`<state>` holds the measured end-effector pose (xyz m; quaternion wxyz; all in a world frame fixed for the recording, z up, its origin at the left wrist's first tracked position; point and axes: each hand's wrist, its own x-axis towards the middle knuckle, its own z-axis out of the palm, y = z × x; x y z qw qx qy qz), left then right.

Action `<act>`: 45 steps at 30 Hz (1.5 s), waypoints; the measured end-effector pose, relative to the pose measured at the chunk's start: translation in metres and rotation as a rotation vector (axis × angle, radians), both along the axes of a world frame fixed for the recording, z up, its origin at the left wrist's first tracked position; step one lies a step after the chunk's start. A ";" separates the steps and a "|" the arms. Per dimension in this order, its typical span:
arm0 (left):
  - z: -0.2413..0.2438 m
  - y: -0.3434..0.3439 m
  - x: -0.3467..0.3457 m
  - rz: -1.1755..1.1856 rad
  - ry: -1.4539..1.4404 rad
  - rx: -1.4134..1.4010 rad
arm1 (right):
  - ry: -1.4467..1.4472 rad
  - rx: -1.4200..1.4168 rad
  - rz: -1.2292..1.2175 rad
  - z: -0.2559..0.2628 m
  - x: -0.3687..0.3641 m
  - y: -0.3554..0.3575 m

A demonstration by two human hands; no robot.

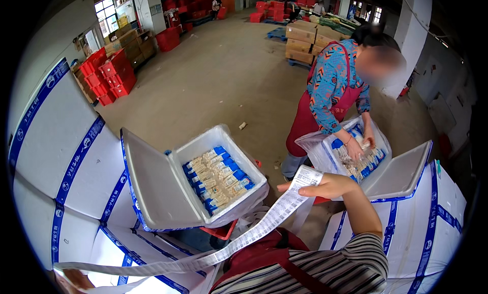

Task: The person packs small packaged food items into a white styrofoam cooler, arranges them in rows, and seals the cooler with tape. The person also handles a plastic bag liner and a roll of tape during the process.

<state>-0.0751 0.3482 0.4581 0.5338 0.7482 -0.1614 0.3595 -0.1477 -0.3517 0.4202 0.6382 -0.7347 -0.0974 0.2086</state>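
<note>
My right hand [329, 187] pinches a long strip of printed white labels [280, 214] between thumb and fingers. The strip sags across the front of my body towards the lower left. There my left hand [78, 279], partly visible and dim at the picture's rim, holds the strip's other end. Beyond the strip stands an open white foam box [232, 139] with a clear plastic liner, its lid [160, 183] tipped back to the left. Inside lie rows of blue-and-clear packets [219, 175] with pale contents.
At the right, a co-worker in a red apron [305, 114] has both hands in a second lined foam box [387, 149]. Blue-taped white foam boxes [76, 175] stack up at my left, more [410, 233] at right. Red crates [118, 74] and cartons [301, 32] stand farther off.
</note>
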 end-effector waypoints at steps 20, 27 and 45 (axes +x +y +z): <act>-0.083 -0.273 0.029 -0.919 1.153 -0.114 | 0.698 1.123 -0.619 -0.261 -0.024 0.037; -0.090 -0.308 0.047 -1.123 1.043 -0.313 | 0.904 0.775 -0.884 -0.279 -0.047 0.043; -0.109 -0.344 0.044 -1.161 1.024 -0.490 | 0.904 0.788 -1.019 -0.279 -0.051 0.057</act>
